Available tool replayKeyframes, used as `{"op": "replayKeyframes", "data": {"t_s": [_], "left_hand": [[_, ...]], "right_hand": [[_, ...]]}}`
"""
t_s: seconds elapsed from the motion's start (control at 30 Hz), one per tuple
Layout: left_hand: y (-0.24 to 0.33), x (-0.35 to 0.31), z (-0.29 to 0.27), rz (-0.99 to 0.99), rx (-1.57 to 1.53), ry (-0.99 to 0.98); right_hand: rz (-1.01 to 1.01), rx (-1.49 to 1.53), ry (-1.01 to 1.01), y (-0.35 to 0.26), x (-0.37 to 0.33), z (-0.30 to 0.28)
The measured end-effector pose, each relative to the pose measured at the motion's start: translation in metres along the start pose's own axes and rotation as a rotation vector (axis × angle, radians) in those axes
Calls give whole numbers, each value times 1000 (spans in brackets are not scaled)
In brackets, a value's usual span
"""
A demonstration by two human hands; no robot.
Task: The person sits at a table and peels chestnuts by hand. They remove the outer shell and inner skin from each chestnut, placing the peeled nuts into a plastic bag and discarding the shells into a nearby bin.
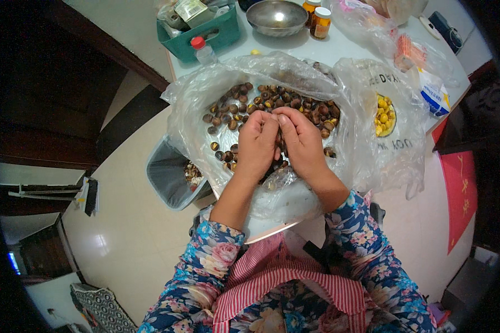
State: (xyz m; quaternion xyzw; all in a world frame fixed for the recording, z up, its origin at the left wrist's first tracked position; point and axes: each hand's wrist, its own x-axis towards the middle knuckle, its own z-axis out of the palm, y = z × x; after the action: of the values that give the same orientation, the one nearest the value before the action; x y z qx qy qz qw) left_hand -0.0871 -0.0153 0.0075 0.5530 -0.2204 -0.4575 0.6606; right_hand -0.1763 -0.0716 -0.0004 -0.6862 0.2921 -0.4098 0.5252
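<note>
The bare left hand (pixel 256 143) and bare right hand (pixel 304 141) are meeting at the fingertips above dark-brown, round chestnuts (pixel 280 100), which are lying in a spread, translucent plastic bag (pixel 186 125) on the smooth white tabletop (pixel 291 48); whether they are clamping one, I cannot tell. Shelling is seemingly going on, the next move probably calling for parting shell from flesh, then adding to the yellow, rounded kernels (pixel 384 115) sitting at right.

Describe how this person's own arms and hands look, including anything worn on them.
The left hand and right hand are ungloved, with no ring or watch visible. The forearms are bare up to the left sleeve and right sleeve, both dark blue, printed with pink and light-blue flowers.
</note>
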Motion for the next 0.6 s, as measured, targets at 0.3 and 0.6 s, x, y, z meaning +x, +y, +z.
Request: {"op": "replayKeyframes", "data": {"t_s": [0.3, 0.6], "left_hand": [[7, 1, 9, 74, -179, 12], [10, 2, -1, 75, -27, 4]], "right_hand": [[480, 792, -116, -7, 9, -3], [616, 1202, -213, -3, 12, -6]]}}
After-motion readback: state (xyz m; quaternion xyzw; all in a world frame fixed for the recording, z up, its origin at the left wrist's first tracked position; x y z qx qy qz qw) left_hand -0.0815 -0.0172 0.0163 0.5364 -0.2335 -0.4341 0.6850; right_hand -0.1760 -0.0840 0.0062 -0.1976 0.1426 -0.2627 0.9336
